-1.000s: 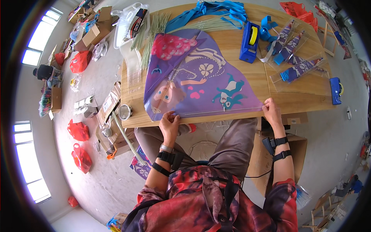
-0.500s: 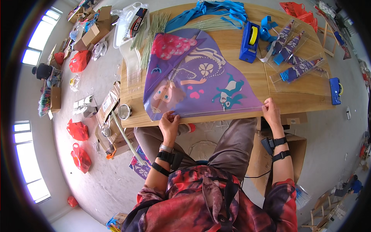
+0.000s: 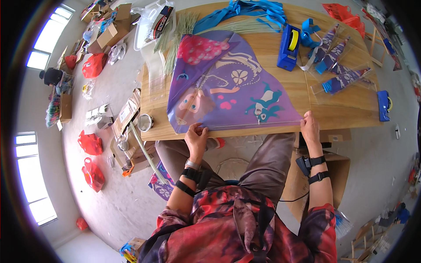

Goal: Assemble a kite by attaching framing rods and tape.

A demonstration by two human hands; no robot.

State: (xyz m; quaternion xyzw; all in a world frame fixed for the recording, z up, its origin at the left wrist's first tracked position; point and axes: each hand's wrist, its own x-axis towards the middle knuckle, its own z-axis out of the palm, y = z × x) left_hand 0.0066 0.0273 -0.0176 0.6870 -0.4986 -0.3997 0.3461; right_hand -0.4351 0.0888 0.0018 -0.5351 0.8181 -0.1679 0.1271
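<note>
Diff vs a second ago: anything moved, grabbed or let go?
Mostly the camera view: the table and what lies on it sit slightly further right in the picture. No clear grab or release. Unchanged: left hand at the near edge of the purple sheet, right hand at its right corner, thin stick along that edge.

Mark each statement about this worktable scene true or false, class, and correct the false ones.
1. The person's right hand is at the right corner of the purple printed plastic sheet. True.
2. The person's left hand is at the sheet's far edge. False: it is at the near edge.
3. A thin, pale, straight rod lies along the sheet's near edge. True.
4. The glossy blue ribbons lie on the floor. False: they lie on the pale wooden table.
5. Two blue tape dispensers are right of the sheet. True.
</note>
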